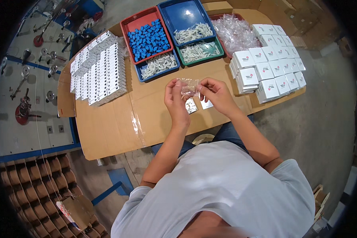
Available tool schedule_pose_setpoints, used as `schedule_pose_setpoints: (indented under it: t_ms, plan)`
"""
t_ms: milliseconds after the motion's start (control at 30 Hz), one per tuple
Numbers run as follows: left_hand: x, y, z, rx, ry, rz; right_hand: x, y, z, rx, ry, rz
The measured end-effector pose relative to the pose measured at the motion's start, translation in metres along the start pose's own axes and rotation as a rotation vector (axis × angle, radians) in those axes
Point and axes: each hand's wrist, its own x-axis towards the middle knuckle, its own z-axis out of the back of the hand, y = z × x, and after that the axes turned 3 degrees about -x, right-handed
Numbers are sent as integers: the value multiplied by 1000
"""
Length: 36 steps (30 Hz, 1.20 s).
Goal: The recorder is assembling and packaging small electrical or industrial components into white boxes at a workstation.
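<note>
A small clear plastic bag (189, 87) is stretched between my two hands above the cardboard-covered table. My left hand (176, 97) pinches its left side, and my right hand (217, 94) grips its right edge between thumb and fingers. What the bag contains, if anything, is too small to make out. Below the hands lie a white printed piece (191, 106) and a white card (206, 104), both partly covered by my fingers and wrists.
Beyond my hands stand a red tray (124, 28) of blue plastic parts, blue trays (188, 14) and a green tray (223, 52) with small white pieces, and a heap of clear bags (236, 31). White boxes (103, 75) are stacked left; flat white boxes (279, 67) right.
</note>
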Motion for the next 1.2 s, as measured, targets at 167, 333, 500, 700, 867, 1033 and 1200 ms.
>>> schedule_pose_setpoints:
  t_ms: [167, 333, 500, 700, 867, 1033, 1200]
  plan:
    - [9, -1, 22, 346, 109, -43, 6, 4, 4, -138, 89, -3]
    - [6, 4, 29, 292, 84, -127, 3, 5, -6, -134, 118, -109]
    - [6, 7, 32, 294, 33, -124, 1, 8, -5, -121, 155, -122]
    - [15, -3, 40, 330, 82, -48, 1, 14, -4, -99, 172, -183]
    - [-1, -7, 41, 592, 20, -452, 3, 4, -1, -271, 64, -142]
    - [-14, -5, 29, 708, 186, -238, 2, -9, -10, -423, -5, 101]
    - [-14, 3, 36, 660, 138, -131, -2, -4, -16, -604, -9, 202]
